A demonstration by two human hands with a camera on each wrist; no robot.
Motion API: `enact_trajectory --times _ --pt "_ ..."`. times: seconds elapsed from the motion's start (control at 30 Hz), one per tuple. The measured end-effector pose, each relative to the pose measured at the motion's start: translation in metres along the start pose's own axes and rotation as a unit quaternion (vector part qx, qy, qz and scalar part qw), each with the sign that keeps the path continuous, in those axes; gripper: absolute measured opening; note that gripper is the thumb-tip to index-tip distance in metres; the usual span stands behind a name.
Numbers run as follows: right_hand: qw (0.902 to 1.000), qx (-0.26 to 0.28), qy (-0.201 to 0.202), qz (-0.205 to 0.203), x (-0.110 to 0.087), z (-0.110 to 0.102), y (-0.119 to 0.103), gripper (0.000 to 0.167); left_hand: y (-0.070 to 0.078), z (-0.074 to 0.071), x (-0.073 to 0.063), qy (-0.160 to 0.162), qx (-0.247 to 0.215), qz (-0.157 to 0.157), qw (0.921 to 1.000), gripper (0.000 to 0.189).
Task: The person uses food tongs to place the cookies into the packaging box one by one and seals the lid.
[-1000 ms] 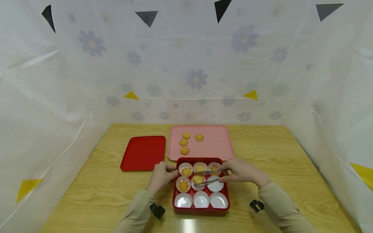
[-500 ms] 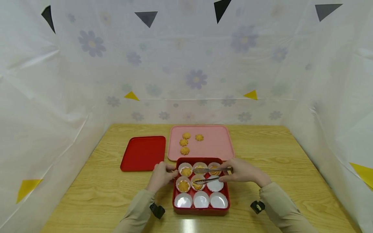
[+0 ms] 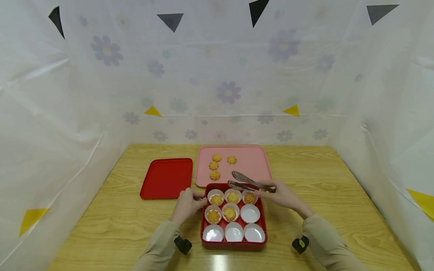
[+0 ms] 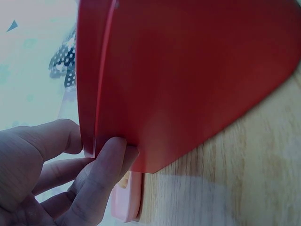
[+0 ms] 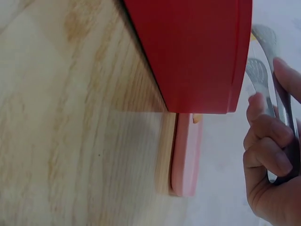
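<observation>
A red box [image 3: 234, 246] stands on the table with white paper cups in rows. Several piped cookies sit in cups of the back and middle rows, one of them in the centre cup [image 3: 229, 213]. My left hand [image 3: 187, 205] holds the box's left edge near the back corner; in the left wrist view its thumb and fingers meet the red wall [image 4: 178, 70] at the rim. My right hand [image 3: 283, 195] grips metal tongs [image 3: 245, 180] above the box's back right corner. The tong tips are apart, with nothing between them. In the right wrist view the fingers curl round the tongs [image 5: 277, 70].
Behind the box lies a pink tray [image 3: 252, 165] with several cookies [image 3: 215, 175] on its left half. A flat red tray or lid [image 3: 167, 178] rests at the back left. Flowered white sheeting [image 3: 227, 128] walls in the table [image 3: 305, 169].
The tongs have let go of the cookie, which now lies in the centre cup. My right hand has lifted them back and up toward the pink tray. My left hand has stayed put.
</observation>
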State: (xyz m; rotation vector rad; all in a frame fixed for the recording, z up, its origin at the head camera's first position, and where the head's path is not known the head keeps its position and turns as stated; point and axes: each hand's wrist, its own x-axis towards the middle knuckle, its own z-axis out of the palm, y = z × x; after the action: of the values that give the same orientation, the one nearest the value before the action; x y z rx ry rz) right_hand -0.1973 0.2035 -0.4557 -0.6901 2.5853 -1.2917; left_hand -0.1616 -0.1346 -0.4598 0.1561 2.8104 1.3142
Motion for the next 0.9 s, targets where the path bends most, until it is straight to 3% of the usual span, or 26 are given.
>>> enact_trajectory --times 0.13,0.3,0.67,0.9 --pt "0.9978 0.008 0.045 0.048 0.001 0.002 -0.001 0.049 0.0 0.0 0.0 -0.003 -0.006 0.001 1.0 0.018" --pt "0.9923 0.038 0.064 0.099 0.003 0.002 -0.004 0.057 0.0 0.001 0.0 -0.001 -0.008 0.0 1.0 0.017" --pt "0.9907 0.044 0.072 0.106 0.009 0.0 -0.006 0.057 -0.001 0.001 0.0 -0.001 -0.003 0.0 1.0 0.016" --pt "0.9921 0.0 0.082 0.094 0.027 -0.009 -0.008 0.053 -0.001 0.001 0.0 -0.002 -0.006 0.0 1.0 0.017"
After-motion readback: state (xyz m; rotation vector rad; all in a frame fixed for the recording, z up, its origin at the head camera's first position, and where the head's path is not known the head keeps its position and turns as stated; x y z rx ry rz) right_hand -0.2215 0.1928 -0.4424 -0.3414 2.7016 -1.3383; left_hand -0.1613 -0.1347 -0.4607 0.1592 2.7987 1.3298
